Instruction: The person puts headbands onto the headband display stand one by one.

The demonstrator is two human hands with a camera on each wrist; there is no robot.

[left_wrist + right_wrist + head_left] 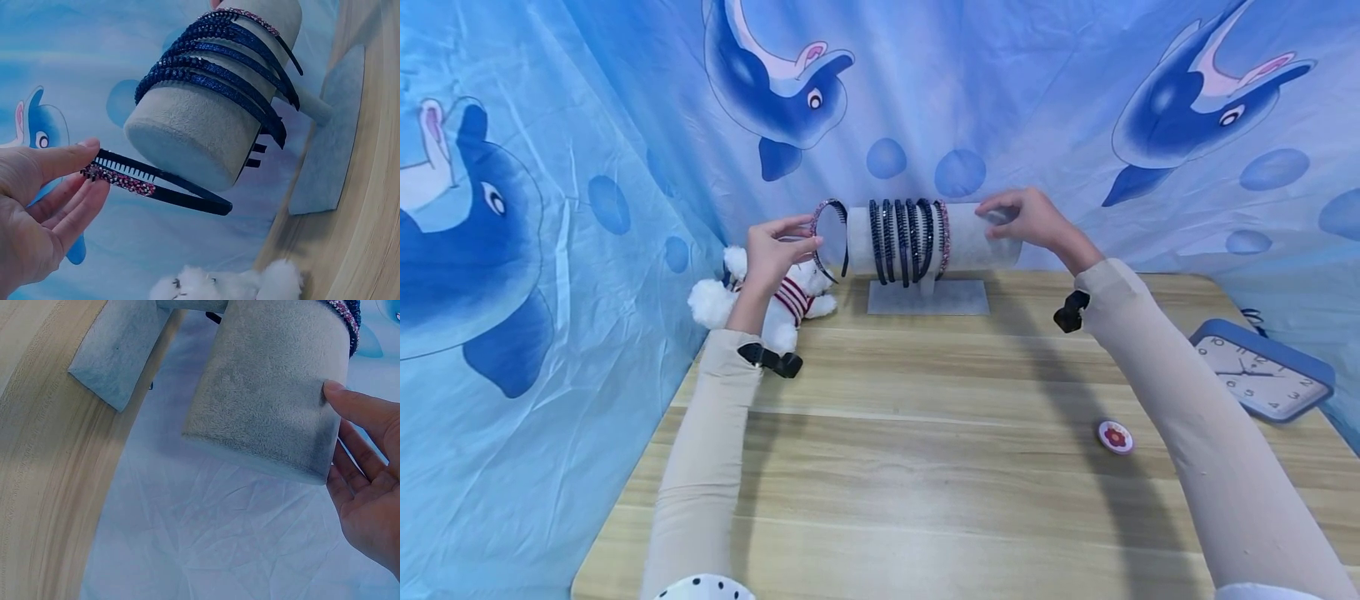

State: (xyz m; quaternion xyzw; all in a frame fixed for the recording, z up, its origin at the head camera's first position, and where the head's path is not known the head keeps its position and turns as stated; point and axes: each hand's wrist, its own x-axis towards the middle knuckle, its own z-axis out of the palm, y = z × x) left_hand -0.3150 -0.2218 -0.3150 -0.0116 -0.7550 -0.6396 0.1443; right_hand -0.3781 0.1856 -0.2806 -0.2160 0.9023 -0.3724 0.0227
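At the left end of a grey display stand (964,242), my left hand (767,254) pinches a headband (128,182) between thumb and fingers. This band is black and toothed, with pink and silver beads along part of it. In the left wrist view it overlaps the lower edge of the roll's end face. Several dark blue beaded headbands (904,242) sit around the roll, with a pinkish one (944,237) at their right. My right hand (1032,218) rests on the roll's right end, thumb on the near side and fingertips hidden behind it in the right wrist view.
A white plush toy (709,303) in a striped top lies left of the stand's flat base (928,302). On the right of the wooden table (880,467) are a blue-framed clock (1262,377) and a round flower badge (1116,437). Dolphin-print cloth (992,100) hangs behind.
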